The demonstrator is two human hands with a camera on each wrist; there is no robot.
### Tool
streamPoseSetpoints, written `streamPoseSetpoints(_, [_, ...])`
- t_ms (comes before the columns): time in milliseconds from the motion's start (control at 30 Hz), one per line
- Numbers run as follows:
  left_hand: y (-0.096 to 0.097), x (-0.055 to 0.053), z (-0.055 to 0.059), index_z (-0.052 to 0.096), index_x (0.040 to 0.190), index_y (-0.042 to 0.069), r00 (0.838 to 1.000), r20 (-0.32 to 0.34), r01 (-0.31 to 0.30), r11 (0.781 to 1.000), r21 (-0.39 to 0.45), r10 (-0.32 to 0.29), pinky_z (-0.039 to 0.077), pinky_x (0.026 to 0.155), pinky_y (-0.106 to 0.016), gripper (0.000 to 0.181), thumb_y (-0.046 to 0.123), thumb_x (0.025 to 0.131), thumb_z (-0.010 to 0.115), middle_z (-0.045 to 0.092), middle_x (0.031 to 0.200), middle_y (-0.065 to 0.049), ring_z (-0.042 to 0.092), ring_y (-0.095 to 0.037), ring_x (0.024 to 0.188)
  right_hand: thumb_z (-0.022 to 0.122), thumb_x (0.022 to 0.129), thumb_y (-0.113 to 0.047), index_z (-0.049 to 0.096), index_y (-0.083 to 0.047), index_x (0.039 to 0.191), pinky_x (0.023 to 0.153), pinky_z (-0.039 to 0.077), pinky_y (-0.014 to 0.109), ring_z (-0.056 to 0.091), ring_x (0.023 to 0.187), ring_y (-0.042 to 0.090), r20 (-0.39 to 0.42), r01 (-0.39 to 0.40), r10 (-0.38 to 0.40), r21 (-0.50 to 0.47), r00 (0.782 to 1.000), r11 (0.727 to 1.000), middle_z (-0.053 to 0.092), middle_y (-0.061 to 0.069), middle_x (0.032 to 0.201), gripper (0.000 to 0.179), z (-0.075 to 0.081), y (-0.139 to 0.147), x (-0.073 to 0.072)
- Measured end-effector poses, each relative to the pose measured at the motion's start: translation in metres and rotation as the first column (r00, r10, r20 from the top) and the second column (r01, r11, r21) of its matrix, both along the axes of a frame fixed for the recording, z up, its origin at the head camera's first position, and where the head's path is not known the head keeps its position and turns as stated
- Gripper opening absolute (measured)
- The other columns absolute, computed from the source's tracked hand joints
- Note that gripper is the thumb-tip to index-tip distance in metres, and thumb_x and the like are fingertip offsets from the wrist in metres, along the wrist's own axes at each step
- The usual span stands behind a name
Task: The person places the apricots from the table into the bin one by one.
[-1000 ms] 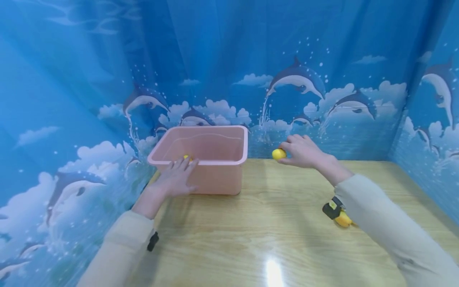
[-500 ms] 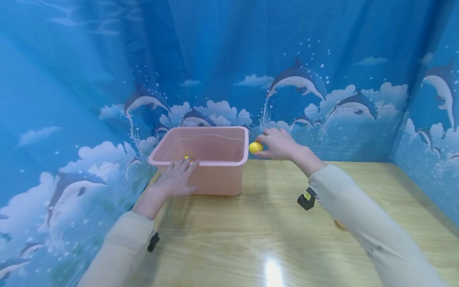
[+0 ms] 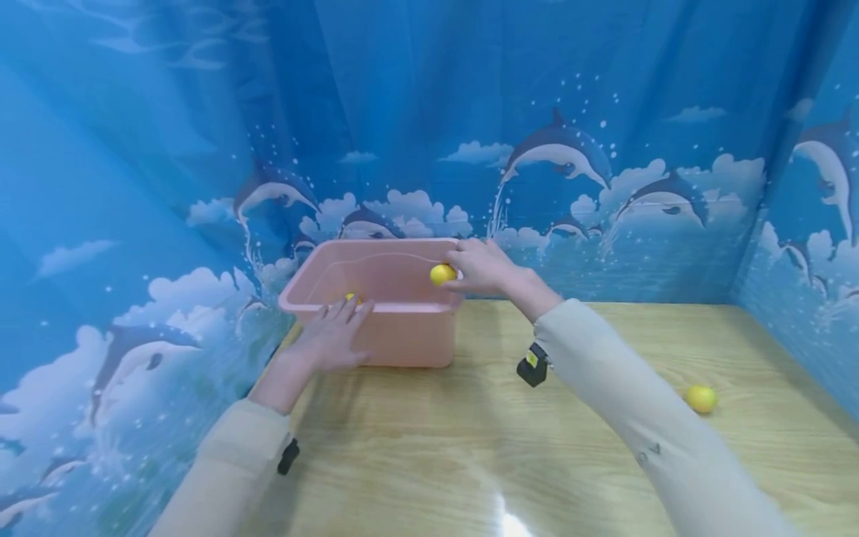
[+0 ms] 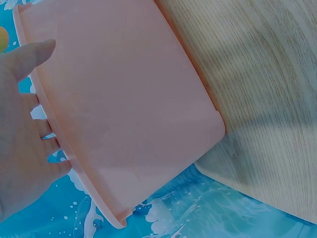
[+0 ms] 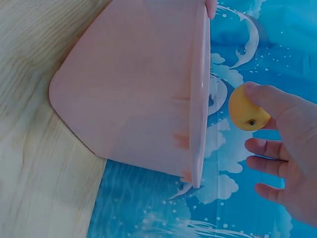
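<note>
My right hand (image 3: 486, 268) pinches a small round yellow fruit (image 3: 442, 274) over the right rim of a pink plastic bin (image 3: 403, 337). In the right wrist view, a dark spot marks the end of this fruit (image 5: 247, 110), with the thumb and index finger on it and the other fingers loose. My left hand (image 3: 325, 343) rests at the bin's front rim near its left corner, fingers fairly straight and spread. Just beyond those fingertips, a yellow thing (image 3: 353, 297) shows inside the bin, mostly hidden by the wall and the hand.
Another yellow fruit (image 3: 701, 399) lies on the wood-grain table (image 3: 429, 455) at the right, beside the right sleeve. A blue dolphin-print curtain (image 3: 416, 112) encloses the table at the back and sides, close behind the bin.
My right hand has carried the yellow fruit leftward, from right of the bin to over its right rim. The right forearm has uncovered the fruit on the table. The left hand stays put.
</note>
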State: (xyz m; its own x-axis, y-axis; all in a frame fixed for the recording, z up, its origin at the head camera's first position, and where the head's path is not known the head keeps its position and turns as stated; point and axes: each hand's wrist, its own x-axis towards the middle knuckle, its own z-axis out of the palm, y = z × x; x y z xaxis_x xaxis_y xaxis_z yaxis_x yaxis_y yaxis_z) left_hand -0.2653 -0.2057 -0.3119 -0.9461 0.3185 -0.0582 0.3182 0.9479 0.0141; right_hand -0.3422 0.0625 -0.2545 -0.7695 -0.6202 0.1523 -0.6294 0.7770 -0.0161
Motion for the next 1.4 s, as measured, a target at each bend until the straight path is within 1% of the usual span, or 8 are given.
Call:
streamPoseSetpoints(167, [0.000, 0.000, -0.002, 0.010, 0.150, 0.014, 1.000, 0.000, -0.009, 1.000, -0.001, 0.009, 0.002, 0.111, -0.052, 0.086, 0.044, 0.087, 0.059, 0.002, 0.155, -0.013, 0.000, -0.033, 0.140, 0.062, 0.087, -0.041, 0.063, -0.015, 0.108, 0.076, 0.037, 0.038, 0.046, 0.091, 0.020, 0.022, 0.029, -0.029, 0.002, 0.999, 1.000, 0.056, 0.002, 0.104, 0.033, -0.006, -0.012, -0.007])
streamPoseSetpoints(333, [0.001, 0.001, -0.002, 0.010, 0.150, 0.015, 1.000, -0.013, -0.010, 1.000, -0.004, 0.010, 0.002, 0.111, -0.052, 0.087, 0.045, 0.086, 0.060, 0.003, 0.155, -0.013, 0.000, -0.033, 0.140, 0.061, 0.087, -0.040, 0.063, -0.015, 0.103, 0.075, 0.037, 0.038, 0.046, 0.093, 0.020, 0.016, 0.061, -0.061, -0.013, 0.998, 0.998, 0.055, 0.002, 0.101, 0.030, -0.011, -0.020, -0.010])
streamPoseSetpoints(567, [0.002, 0.000, -0.002, 0.009, 0.150, 0.014, 1.000, -0.017, 0.002, 1.000, -0.017, -0.002, 0.002, 0.111, -0.052, 0.088, 0.046, 0.086, 0.060, 0.003, 0.155, -0.014, 0.000, -0.033, 0.140, 0.056, 0.089, -0.048, 0.057, -0.014, 0.123, 0.090, 0.039, 0.045, 0.046, 0.114, 0.024, 0.044, 0.104, -0.104, -0.013, 0.994, 0.994, 0.054, 0.005, 0.123, 0.049, -0.012, -0.020, -0.007])
streamPoseSetpoints(700, [0.001, 0.000, -0.002, 0.008, 0.150, 0.013, 1.000, -0.020, 0.017, 1.000, -0.019, -0.017, 0.002, 0.111, -0.052, 0.087, 0.046, 0.087, 0.058, 0.002, 0.155, -0.014, 0.000, -0.033, 0.140, 0.056, 0.089, -0.047, 0.057, -0.014, 0.124, 0.091, 0.039, 0.045, 0.046, 0.114, 0.025, 0.023, 0.091, -0.090, -0.013, 0.996, 0.996, 0.053, 0.006, 0.124, 0.048, -0.010, -0.015, -0.005])
streamPoseSetpoints(867, [-0.001, 0.001, -0.002, 0.009, 0.150, 0.011, 0.999, -0.027, 0.031, 0.999, -0.008, -0.031, 0.003, 0.111, -0.053, 0.087, 0.044, 0.087, 0.059, 0.003, 0.154, -0.016, 0.001, -0.035, 0.140, 0.057, 0.089, -0.045, 0.058, -0.012, 0.122, 0.083, 0.040, 0.041, 0.049, 0.104, 0.025, -0.016, 0.046, -0.046, -0.021, 0.999, 0.999, 0.055, 0.006, 0.115, 0.046, -0.009, -0.005, 0.005])
streamPoseSetpoints(1000, [-0.001, 0.001, -0.002, 0.009, 0.150, 0.012, 0.999, -0.023, 0.024, 1.000, 0.002, -0.023, 0.002, 0.111, -0.053, 0.087, 0.043, 0.087, 0.059, 0.004, 0.154, -0.016, 0.001, -0.035, 0.140, 0.058, 0.089, -0.043, 0.058, -0.011, 0.122, 0.083, 0.040, 0.042, 0.049, 0.103, 0.025, -0.048, 0.016, -0.018, -0.040, 0.999, 0.999, 0.056, 0.008, 0.111, 0.045, -0.011, 0.008, 0.018])
streamPoseSetpoints(1233, [-0.001, 0.002, -0.002, 0.009, 0.150, 0.012, 1.000, -0.016, 0.013, 1.000, 0.016, -0.013, 0.002, 0.110, -0.054, 0.086, 0.043, 0.087, 0.059, 0.004, 0.154, -0.016, 0.000, -0.035, 0.140, 0.062, 0.088, -0.040, 0.061, -0.012, 0.119, 0.082, 0.040, 0.043, 0.050, 0.099, 0.024, -0.082, -0.007, 0.000, -0.080, 0.997, 0.997, 0.058, 0.007, 0.106, 0.043, -0.021, 0.042, 0.034])
streamPoseSetpoints(1400, [0.000, 0.001, -0.003, 0.011, 0.150, 0.010, 0.999, -0.033, 0.024, 1.000, 0.009, -0.024, 0.003, 0.110, -0.054, 0.085, 0.043, 0.087, 0.059, 0.005, 0.153, -0.019, 0.001, -0.037, 0.140, 0.064, 0.087, -0.036, 0.062, -0.011, 0.116, 0.082, 0.042, 0.045, 0.051, 0.096, 0.024, -0.123, -0.017, 0.009, -0.067, 0.992, 0.998, 0.058, 0.006, 0.102, 0.038, -0.031, 0.070, 0.047])
